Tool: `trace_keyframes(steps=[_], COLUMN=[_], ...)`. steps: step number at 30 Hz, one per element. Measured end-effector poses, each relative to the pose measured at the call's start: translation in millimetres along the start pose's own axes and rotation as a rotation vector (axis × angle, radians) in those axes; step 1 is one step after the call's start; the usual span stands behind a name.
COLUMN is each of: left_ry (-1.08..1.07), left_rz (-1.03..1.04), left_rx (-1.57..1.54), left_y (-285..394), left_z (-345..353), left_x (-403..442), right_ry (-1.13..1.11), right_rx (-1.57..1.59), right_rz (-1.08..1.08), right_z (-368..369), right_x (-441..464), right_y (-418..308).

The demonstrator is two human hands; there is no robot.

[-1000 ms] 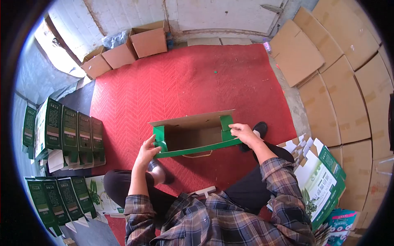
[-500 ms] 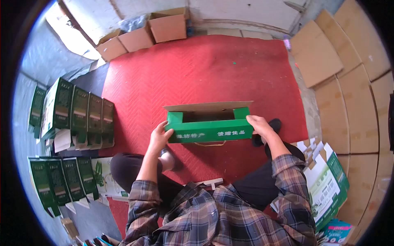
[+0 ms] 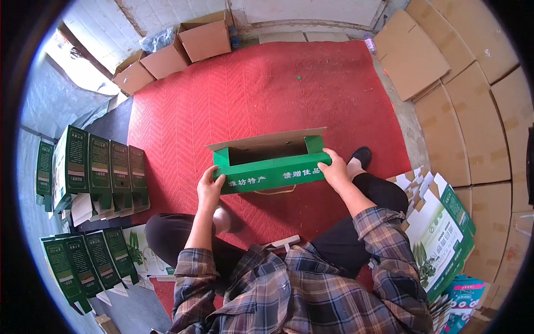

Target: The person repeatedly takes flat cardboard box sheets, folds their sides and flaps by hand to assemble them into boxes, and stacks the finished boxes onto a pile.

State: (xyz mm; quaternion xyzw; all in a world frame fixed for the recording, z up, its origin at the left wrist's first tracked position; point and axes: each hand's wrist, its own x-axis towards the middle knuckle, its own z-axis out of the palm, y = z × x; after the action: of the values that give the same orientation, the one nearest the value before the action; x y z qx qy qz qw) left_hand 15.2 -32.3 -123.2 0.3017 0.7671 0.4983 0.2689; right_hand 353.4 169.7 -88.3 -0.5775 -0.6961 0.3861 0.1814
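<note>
A green cardboard gift box (image 3: pixel 272 173) with white lettering is held up in front of me over the red mat. One long flap stands raised at its far side, and the opening behind the green panel looks dark. My left hand (image 3: pixel 209 188) grips the box's left end, thumb on the near panel. At the right end, my right hand (image 3: pixel 334 168) holds the corner with fingers wrapped over the edge. A loop of cord handle (image 3: pixel 275 191) hangs below the box.
Folded green boxes (image 3: pixel 100 167) stand in rows at left, with more (image 3: pixel 92 259) below. Flat white-and-green cartons (image 3: pixel 439 239) lie at right beside stacked brown cartons (image 3: pixel 461 122). Open brown boxes (image 3: pixel 204 42) line the back wall. The red mat (image 3: pixel 267 89) spreads ahead.
The view has shifted, so the surroundings sit a little differently. The box is tilted slightly, its right end higher in view. Both hands keep hold of its ends.
</note>
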Motion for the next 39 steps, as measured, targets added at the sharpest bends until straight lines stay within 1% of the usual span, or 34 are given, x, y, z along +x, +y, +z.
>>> trace_keyframes(steps=[1,4,5,6,7,8,10,12,13,14,17,20,21,22,24,25,26,27,30,33,35,38,39], left_ry=[-0.002,-0.009,-0.003,0.001,0.002,-0.005,-0.007,0.029,0.009,-0.014,-0.045,-0.037,-0.005,-0.010,0.052,0.087,0.076,0.113,0.166,0.204,0.226,0.222,0.230], left_rz=[-0.002,-0.058,-0.057,-0.055,-0.059,-0.072,-0.088,0.171,0.158,0.166,0.151,0.131,0.160,0.162,0.144,0.178,0.184,0.188,0.179,0.190,0.071,0.060,-0.030], left_rx=[0.003,0.002,0.075,0.150,0.152,0.191,0.233,0.357,0.417,0.428,0.483,0.577,0.556,0.554,0.528,0.486,0.483,0.465,0.383,0.422,0.297,0.208,0.111], left_y=[1.7,10.4,13.2,15.7,20.0,25.9,25.3,14.6,21.1,32.4,44.2,49.4,42.9,39.4,32.3,31.0,29.7,28.4,19.5,0.9,-7.1,-9.5,-6.5], left_z=[-0.6,-0.2,-0.7,-1.0,-0.4,1.1,3.8,6.8,8.6,10.0,11.7,15.3,16.7,18.1,22.6,25.0,26.3,26.5,29.0,30.0,29.6,26.5,24.9], left_x=[-1.7,-2.3,-3.7,-5.4,-7.7,-9.1,-11.0,-13.3,-17.1,-21.3,-26.7,-29.9,-28.6,-27.7,-26.2,-25.2,-24.0,-22.6,-13.3,1.4,8.3,10.3,7.5], right_ry=[-0.041,-0.080,-0.085,-0.076,-0.065,-0.067,0.028,0.044,0.066,0.055,0.114,0.066,0.088,0.091,0.074,0.080,0.077,0.078,0.088,0.139,0.144,0.151,0.155], right_rx=[0.104,0.099,0.100,0.017,-0.067,-0.066,-0.202,-0.174,-0.148,-0.147,-0.112,-0.138,-0.128,-0.130,-0.161,-0.163,-0.129,-0.096,-0.139,-0.189,-0.206,-0.236,-0.230], right_rz=[0.066,0.095,0.096,-0.011,-0.119,-0.120,-0.168,-0.180,-0.189,-0.197,-0.228,-0.234,-0.253,-0.249,-0.259,-0.251,-0.251,-0.249,-0.193,-0.201,-0.181,-0.215,-0.205], right_z=[-1.3,-3.5,-0.5,3.0,6.4,10.3,17.3,19.3,19.2,19.1,19.4,18.0,18.9,20.1,22.7,24.6,26.4,26.6,23.0,26.3,27.9,27.8,27.7], right_x=[-2.0,-3.7,-3.1,-1.8,-0.7,0.9,0.0,-0.8,-1.0,-1.5,-2.7,0.4,0.3,1.4,5.0,7.0,9.9,12.2,13.3,16.6,18.0,16.1,14.0], right_y=[-2.1,-9.6,-6.6,-1.8,2.8,6.7,9.9,9.6,7.9,6.7,2.2,2.8,3.5,6.8,14.2,16.6,18.8,21.7,10.3,6.3,4.6,2.3,0.5])
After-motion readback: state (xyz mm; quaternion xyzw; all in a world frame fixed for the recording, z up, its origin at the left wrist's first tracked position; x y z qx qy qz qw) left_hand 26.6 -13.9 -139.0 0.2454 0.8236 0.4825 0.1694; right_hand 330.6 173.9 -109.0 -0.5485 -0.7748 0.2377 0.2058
